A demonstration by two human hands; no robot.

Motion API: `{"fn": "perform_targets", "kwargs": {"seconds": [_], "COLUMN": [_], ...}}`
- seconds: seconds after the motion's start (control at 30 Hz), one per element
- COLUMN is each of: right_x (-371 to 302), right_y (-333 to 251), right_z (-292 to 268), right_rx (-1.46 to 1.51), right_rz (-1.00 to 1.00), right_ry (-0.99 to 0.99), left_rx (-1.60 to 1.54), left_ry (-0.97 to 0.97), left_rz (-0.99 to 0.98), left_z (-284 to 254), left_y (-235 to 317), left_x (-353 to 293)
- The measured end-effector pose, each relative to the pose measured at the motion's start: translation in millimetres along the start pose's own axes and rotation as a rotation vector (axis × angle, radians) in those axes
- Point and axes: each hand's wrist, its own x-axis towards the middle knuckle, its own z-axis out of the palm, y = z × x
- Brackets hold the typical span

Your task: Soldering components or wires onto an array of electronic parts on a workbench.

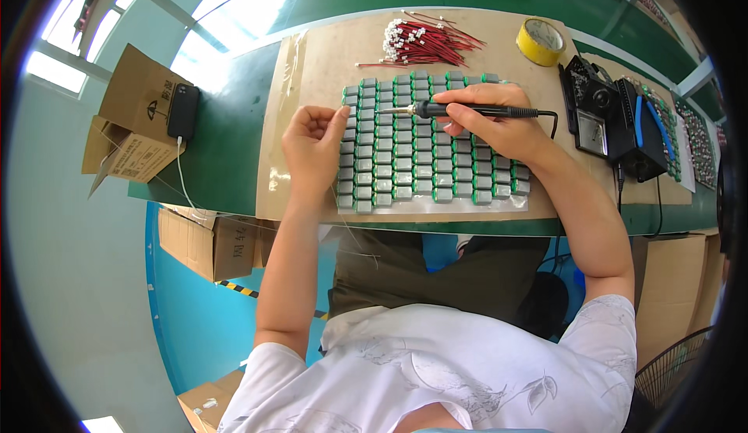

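My right hand (491, 117) grips a black-handled soldering iron (475, 110) like a pen, its metal tip pointing left over the upper rows of small parts. Those small grey blocks with green edges (402, 149) lie in close rows on a white sheet (425, 205). At the left side of the rows, my left hand (315, 141) is closed in a pinch. A thin strand of solder wire (354, 238) trails down from it past the table edge. What sits right between the fingertips is too small to see clearly.
Beyond the blocks lie a pile of red wires with white connectors (428, 41) and a yellow tape roll (540, 41). A soldering station (623, 121) with blue-handled tweezers stands right. On the left, a phone (183, 111) with a white cable leans on an open cardboard box (132, 114).
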Motion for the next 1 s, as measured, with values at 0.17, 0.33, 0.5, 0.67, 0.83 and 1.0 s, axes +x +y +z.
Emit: {"fn": "perform_targets", "kwargs": {"seconds": [0.17,0.33,0.5,0.67,0.83,1.0], "right_x": [-0.6,-1.3,-0.5,-0.1,0.0,-0.4], "right_y": [-2.9,0.3,-4.5,-4.2,-3.2,-1.0], "right_z": [-0.8,-2.5,-1.4,-1.9,-2.5,-2.9], "right_rx": [-0.048,-0.089,-0.114,-0.122,-0.101,-0.089], "right_rz": [-0.013,-0.034,-0.018,-0.008,-0.027,-0.027], "right_ry": [-0.014,-0.048,-0.064,-0.078,-0.073,-0.072], "left_rx": [0.121,0.204,0.262,0.324,0.355,0.375], "left_ry": [-0.078,-0.137,-0.162,-0.162,-0.157,-0.153], "left_rz": [0.126,0.188,0.259,0.301,0.308,0.319], "left_z": [-5.1,-2.6,-2.0,-0.8,0.5,0.8], "left_y": [-7.7,-7.0,-7.9,-7.8,-6.9,-6.5], "left_x": [-1.8,-2.5,-2.2,-2.4,-2.3,-3.2]}}
